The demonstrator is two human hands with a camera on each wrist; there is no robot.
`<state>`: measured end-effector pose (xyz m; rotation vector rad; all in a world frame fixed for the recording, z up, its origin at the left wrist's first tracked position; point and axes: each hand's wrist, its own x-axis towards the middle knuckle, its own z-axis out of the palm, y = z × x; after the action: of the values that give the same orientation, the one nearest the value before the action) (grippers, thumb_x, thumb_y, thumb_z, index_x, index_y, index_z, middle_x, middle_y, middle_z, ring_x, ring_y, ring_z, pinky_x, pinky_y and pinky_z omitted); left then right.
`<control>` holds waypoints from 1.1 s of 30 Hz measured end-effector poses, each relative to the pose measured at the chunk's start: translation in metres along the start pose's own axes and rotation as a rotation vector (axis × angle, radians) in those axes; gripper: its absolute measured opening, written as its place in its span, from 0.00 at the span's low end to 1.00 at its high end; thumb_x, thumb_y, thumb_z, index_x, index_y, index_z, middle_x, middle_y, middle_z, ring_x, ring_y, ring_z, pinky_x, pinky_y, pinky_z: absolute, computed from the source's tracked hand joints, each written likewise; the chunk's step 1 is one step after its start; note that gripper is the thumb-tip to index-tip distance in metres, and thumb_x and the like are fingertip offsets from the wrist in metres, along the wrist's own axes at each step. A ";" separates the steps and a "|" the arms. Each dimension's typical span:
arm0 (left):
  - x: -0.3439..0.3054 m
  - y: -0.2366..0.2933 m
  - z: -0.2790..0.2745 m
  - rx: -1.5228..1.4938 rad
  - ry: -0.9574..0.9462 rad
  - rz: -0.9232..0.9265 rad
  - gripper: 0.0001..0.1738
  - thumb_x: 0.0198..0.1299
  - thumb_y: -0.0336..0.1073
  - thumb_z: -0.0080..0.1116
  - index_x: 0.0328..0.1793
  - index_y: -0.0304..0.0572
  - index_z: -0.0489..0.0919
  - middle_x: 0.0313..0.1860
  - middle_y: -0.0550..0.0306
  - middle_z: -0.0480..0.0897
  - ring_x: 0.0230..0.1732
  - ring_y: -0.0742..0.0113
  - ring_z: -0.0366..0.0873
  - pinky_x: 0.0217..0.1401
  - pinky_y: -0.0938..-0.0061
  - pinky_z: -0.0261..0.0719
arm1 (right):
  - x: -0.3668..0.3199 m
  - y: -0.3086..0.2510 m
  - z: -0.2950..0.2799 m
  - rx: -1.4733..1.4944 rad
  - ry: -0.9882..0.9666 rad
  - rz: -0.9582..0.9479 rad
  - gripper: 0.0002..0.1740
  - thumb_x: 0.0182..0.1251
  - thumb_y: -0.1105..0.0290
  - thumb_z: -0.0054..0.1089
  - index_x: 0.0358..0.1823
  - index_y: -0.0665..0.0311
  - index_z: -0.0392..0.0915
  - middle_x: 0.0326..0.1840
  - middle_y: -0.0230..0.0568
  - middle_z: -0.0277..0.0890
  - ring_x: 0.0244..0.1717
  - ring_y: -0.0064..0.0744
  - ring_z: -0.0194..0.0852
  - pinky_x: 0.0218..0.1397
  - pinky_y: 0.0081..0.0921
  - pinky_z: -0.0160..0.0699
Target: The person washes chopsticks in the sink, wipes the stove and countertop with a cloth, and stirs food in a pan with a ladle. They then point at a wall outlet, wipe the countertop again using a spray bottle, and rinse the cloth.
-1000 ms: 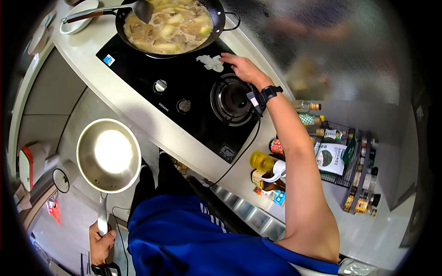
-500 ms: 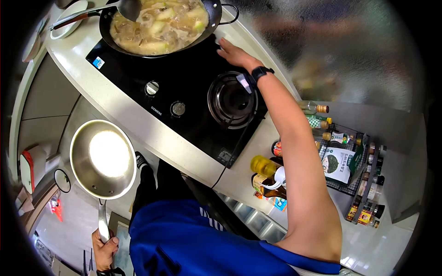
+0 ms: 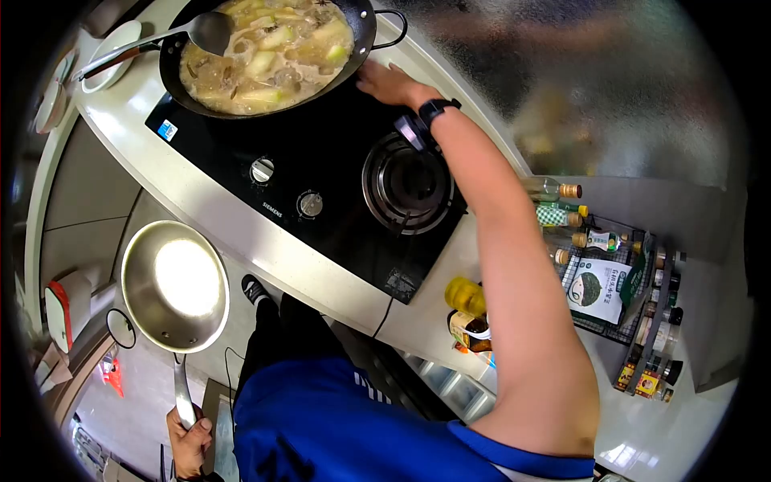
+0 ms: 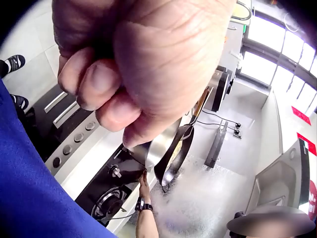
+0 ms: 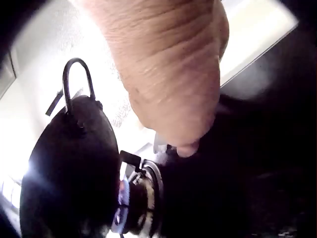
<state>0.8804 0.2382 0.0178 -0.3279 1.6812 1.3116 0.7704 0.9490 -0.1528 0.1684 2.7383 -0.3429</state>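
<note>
Item 1, right hand [image 3: 387, 83]: a second ago its fingertips lay just beside a white scrap on the black glass of the gas hob [image 3: 321, 153]. It has since slid toward the upper middle of the frame and now lies palm-down against the hob, touching or just short of the right flank of the wok [image 3: 265, 44]. The scrap no longer shows, and I judge it to be covered by the palm or fingers. I cannot tell whether the fingers lie flat over it or pinch it; the right wrist view gives only the back of the hand, one fingertip [image 5: 188, 148] and the lit flame [image 5: 124, 203] under the wok. Item 2, left hand [image 3: 189, 438], lower left of the frame: fingers curled tight around the long handle of the steel pan [image 3: 174, 285], which is held low and well apart from the hob, much as it was before. Item 3, wok: full of pale stew, with a ladle [image 3: 205, 32] resting in it. Item 4, free burner [image 3: 405, 183]: unlit, below the right wrist. Item 5, condiment bottles [image 3: 466, 297]: right of the hob.
</note>
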 end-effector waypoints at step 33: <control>0.032 0.015 0.000 -0.052 -0.038 -0.035 0.16 0.58 0.34 0.69 0.36 0.44 0.68 0.19 0.70 0.63 0.14 0.81 0.56 0.15 0.82 0.52 | -0.115 0.086 0.014 0.315 -0.074 0.429 0.43 0.79 0.40 0.37 0.81 0.65 0.51 0.86 0.52 0.41 0.86 0.46 0.39 0.85 0.33 0.39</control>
<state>0.8536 0.2548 0.0013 -0.3593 1.6050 1.3294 0.8954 1.0199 -0.1400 0.7927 2.4711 -0.6355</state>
